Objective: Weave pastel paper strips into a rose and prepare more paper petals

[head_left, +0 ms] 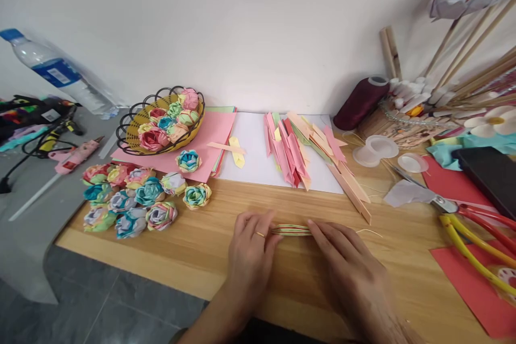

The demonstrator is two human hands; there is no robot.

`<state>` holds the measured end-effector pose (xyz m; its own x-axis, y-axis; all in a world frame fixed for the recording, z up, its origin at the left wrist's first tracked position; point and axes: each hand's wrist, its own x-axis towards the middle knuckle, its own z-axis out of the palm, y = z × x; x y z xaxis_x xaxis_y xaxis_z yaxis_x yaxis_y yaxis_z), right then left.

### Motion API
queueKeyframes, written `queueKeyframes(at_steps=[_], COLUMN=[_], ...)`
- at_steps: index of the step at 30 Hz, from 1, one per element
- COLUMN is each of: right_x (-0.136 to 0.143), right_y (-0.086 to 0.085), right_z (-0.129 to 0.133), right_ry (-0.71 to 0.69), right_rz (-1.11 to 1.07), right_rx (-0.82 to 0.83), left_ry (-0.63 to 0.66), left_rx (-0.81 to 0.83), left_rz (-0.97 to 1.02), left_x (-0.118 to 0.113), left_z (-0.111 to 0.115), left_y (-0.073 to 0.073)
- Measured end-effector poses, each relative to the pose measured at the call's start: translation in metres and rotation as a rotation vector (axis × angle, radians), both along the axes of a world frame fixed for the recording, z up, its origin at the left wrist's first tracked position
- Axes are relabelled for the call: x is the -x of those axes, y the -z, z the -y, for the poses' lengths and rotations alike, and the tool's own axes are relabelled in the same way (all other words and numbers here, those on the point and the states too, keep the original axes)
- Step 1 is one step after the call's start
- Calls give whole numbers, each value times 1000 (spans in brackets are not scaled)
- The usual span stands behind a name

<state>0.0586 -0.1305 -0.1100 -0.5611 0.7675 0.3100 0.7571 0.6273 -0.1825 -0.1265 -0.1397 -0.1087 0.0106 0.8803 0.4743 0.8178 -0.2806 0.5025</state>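
Between my hands, low over the wooden table, is a narrow stack of folded paper strips (292,230), green with red edges. My left hand (253,247) wears a ring and pinches the stack's left end between thumb and fingers. At the right end, the fingers of my right hand (349,258) press together on the stack; its thumb is hidden. Beyond them, bundles of pink folded strips (286,150) and peach folded strips (349,183) lie on and over a white sheet (253,126).
Folded paper flowers (149,192) sit at the left, near a wicker basket (139,113) of more flowers. A pink glue gun (76,157) and a bottle (60,72) are farther left. At the right are scissors (445,204), a thread spool (360,103) and a phone-like black object (487,174).
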Motion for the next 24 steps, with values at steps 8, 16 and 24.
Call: queueKeyframes(at_steps=[8,16,24], right_x=[3,7,5], right_y=[1,7,-1], right_z=[3,6,1], right_ry=[43,48,0], right_rz=[31,25,94], right_rx=[-37,-124,-168], left_ry=[62,183,134], left_rx=[-77,-163,-197], left_rz=[-190,-310,-396], left_x=[3,3,-1], left_z=[-3,6,3], left_y=[-1,10,8])
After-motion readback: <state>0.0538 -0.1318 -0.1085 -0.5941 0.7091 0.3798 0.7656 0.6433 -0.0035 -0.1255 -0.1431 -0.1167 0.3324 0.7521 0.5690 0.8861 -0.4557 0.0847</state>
